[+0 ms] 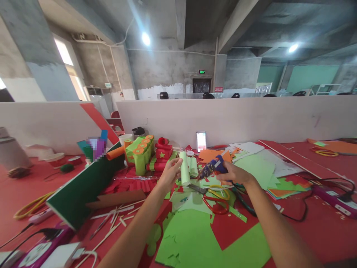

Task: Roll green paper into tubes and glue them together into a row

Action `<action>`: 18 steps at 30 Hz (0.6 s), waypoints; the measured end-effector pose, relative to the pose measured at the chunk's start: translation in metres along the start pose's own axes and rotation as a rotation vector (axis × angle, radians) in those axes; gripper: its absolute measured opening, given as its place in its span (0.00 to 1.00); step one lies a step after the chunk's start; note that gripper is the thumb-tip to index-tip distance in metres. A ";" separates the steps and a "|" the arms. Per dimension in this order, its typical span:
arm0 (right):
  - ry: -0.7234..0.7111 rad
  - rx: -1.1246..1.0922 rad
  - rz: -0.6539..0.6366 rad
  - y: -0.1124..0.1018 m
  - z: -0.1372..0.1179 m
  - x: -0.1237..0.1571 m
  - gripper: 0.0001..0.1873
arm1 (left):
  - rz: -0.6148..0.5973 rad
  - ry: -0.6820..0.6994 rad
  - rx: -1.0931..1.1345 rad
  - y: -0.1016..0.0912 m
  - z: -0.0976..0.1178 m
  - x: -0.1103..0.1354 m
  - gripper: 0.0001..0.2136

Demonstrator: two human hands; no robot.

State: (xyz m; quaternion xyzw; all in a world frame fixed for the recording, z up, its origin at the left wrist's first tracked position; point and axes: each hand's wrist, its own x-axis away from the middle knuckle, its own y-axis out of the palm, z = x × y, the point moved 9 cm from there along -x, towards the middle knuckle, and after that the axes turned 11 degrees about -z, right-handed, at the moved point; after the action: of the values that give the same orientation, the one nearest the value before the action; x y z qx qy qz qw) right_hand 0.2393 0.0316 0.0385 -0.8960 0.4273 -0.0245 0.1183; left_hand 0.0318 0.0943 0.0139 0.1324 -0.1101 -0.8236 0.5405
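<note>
My left hand (173,170) is closed around a pale green paper tube (184,169) that stands nearly upright. In my right hand (232,172) is a blue glue gun (214,166), its nozzle pointing left toward the tube, with a small gap between them. Just behind the held tube are more pale green paper rolls (193,166). Below both hands lie scissors with red handles (216,204) and another pair with yellow handles (219,191). They rest on sheets of green paper (192,234).
Green and red paper models (141,152) stand at the left back beside a dark green board (83,190). A phone (201,141) leans on the white partition (237,119). Purple power strips (333,201) with cables lie at the right and left. Thin paper strips (119,217) are scattered left of centre.
</note>
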 end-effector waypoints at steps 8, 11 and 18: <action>-0.101 -0.006 0.217 -0.030 -0.006 0.012 0.15 | -0.016 0.020 0.033 0.000 0.000 -0.002 0.20; -0.050 0.191 0.519 -0.072 -0.003 0.023 0.14 | -0.024 0.010 0.030 0.001 -0.001 -0.002 0.20; 0.753 0.843 0.718 -0.133 0.048 0.062 0.21 | -0.119 -0.005 0.066 0.016 0.002 0.002 0.18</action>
State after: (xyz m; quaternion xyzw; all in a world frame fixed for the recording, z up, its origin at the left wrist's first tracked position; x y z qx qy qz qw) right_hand 0.3865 0.0734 0.0197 -0.5057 0.6649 -0.4593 0.3020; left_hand 0.0443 0.0858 0.0211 0.1546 -0.1305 -0.8503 0.4858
